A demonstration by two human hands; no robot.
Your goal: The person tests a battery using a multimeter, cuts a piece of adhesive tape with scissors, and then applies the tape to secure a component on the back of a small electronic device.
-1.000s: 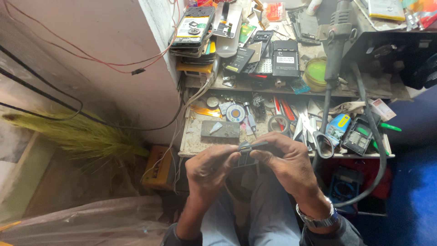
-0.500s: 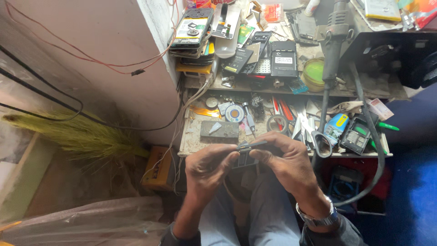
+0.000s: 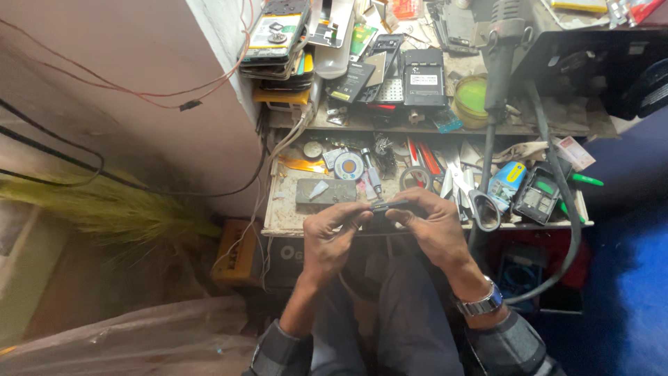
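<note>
Hands meet over the lap at the front edge of a cluttered workbench [image 3: 431, 226]. Left hand [image 3: 332, 233] is curled, its fingertips pinched on one end of a small dark flat part [image 3: 385, 206]; right hand [image 3: 433, 224] grips the other end from the opposite side, fingers folded over it. What the part is cannot be told, since the fingers hide most of it. It sits level between the two hands, just above the bench's near rim. A metal wristwatch [image 3: 480, 304] circles the right wrist, and both forearms come out of dark checked sleeves.

Just behind the hands lies a grey flat block [image 3: 325, 190], with a round solder spool [image 3: 348, 166] beyond it and scissors [image 3: 485, 209] to the right, close to the right hand. A blue and yellow gadget [image 3: 508, 182] and a dark handset with a green key [image 3: 537, 197] lie further right. On the upper shelf stand a round green tin [image 3: 471, 99], a black phone battery [image 3: 424, 78] and a stack of opened phones [image 3: 275, 35]. A grey hose [image 3: 495, 104] hangs down past the shelf. To the left, a straw broom [image 3: 104, 209] leans low against the pale wall, red and black wires crossing above it
</note>
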